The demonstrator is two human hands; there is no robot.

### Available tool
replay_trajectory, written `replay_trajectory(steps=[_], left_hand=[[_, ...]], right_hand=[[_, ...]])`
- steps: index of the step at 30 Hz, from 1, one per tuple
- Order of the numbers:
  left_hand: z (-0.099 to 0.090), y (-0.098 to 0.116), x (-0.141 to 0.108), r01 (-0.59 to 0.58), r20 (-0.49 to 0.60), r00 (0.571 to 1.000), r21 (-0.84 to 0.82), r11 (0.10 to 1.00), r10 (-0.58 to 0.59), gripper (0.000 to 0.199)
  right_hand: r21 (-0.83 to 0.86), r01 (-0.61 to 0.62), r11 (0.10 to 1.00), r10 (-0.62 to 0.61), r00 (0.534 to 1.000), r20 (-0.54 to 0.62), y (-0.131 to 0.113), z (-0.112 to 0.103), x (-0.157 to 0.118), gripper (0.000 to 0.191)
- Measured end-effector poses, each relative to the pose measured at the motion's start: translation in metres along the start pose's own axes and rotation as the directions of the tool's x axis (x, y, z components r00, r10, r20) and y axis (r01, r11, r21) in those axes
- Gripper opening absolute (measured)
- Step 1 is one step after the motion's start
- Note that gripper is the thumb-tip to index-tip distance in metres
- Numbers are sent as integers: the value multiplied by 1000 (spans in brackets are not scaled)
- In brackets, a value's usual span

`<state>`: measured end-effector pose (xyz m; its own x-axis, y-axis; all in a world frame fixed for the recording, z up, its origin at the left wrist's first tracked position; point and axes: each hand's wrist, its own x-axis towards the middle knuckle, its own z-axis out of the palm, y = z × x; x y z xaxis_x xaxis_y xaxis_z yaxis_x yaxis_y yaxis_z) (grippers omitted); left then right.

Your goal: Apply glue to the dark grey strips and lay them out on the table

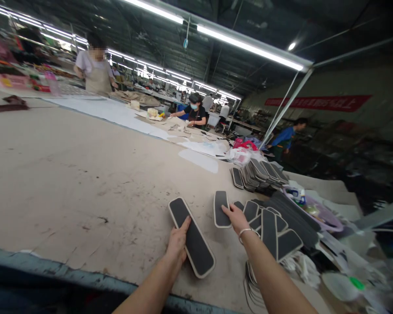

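Note:
My left hand (pixel 178 240) grips a long dark grey panel with rounded ends and a pale border (pixel 193 237), thumb on top and fingers underneath. The panel slants over the table near its front edge. To the right, my right hand (pixel 235 216) pinches a shorter panel of the same look (pixel 220 209) by its right side. Beneath and beside my right forearm lies a loose heap of similar panels (pixel 269 231), partly hidden by the arm. Farther back stand several neat stacks of these panels (pixel 257 174).
The wide beige work table (pixel 85 183) has a worn front edge. At right are a lilac basket of small items (pixel 330 224), dark sheets (pixel 291 213) and plastic bags (pixel 303 268). White paper sheets (pixel 118 114) lie across the far side, where co-workers (pixel 196 114) stand.

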<state>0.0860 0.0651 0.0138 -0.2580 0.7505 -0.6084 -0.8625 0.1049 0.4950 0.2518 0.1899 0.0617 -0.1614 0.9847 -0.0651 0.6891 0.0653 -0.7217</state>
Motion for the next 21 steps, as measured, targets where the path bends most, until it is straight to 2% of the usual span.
replay_trajectory(steps=[4,8,10,12,14,16,17,19,21], left_hand=[[0,-4,-3,-25,9,1000,-2,1000,25,53],[-3,-6,-10,-23,20,1000,1,1000,23,56],[-6,-6,-15,-7,61,998,-24,1000,8,58],[-10,-6,-20,23,147,989,-90,996,-9,62],[-14,-6,-24,56,234,972,-132,990,-23,65],[-16,-5,-28,56,274,961,-110,992,-23,64],[-17,-6,-30,44,277,961,-84,996,-19,63],[-19,-6,-33,-7,251,968,-38,999,16,60],[-23,-7,-36,-78,206,975,-13,997,79,59]], right_hand=[[155,123,980,-148,976,160,-29,0,-58,48],[144,181,973,-210,952,223,-41,18,-106,39],[75,210,975,-222,949,222,-43,27,-119,28],[-21,235,972,-227,954,194,-44,33,-127,21],[-116,251,961,-234,962,144,-47,34,-133,17],[-186,266,946,-254,963,86,-51,35,-140,18],[-214,277,937,-271,961,57,-53,35,-145,25],[-244,274,930,-273,961,41,-55,36,-153,52],[-204,230,952,-207,970,129,-55,40,-161,79]])
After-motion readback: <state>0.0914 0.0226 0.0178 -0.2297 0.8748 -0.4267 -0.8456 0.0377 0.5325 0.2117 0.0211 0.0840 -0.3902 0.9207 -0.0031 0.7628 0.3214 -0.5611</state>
